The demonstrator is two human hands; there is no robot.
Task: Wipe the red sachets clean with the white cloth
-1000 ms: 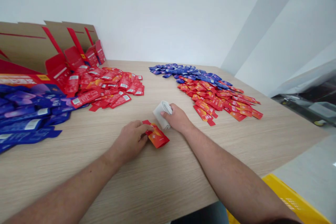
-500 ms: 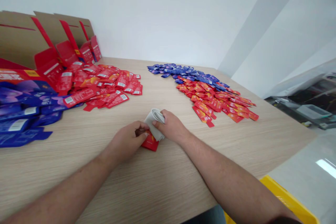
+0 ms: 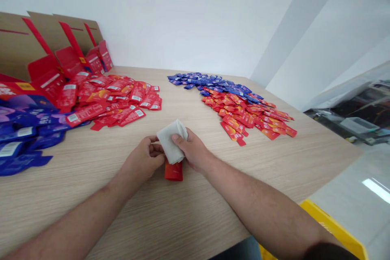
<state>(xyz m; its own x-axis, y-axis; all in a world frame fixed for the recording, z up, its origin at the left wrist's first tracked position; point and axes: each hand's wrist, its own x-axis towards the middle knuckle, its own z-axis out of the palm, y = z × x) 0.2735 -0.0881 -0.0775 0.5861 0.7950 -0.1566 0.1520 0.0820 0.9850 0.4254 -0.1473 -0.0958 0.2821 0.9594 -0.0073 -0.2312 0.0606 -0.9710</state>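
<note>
My right hand [image 3: 192, 151] grips a folded white cloth [image 3: 171, 142] and presses it onto the upper part of a red sachet [image 3: 174, 172] lying on the wooden table [image 3: 195, 211]. My left hand [image 3: 144, 161] is curled at the sachet's left edge, fingertips against the sachet and the cloth. Only the sachet's lower end shows below the cloth.
Flat red cartons [image 3: 100, 101] and blue cartons [image 3: 21, 134] lie piled at the left, with brown cardboard [image 3: 18, 40] behind. A spread of red sachets [image 3: 246, 118] and blue sachets [image 3: 207, 81] lies at the right. A yellow bin [image 3: 335, 227] sits below the table's right edge.
The red sachet was turned from slanting to upright under my hands. My right hand brought the white cloth down over it, and my left hand closed in at its left side.
</note>
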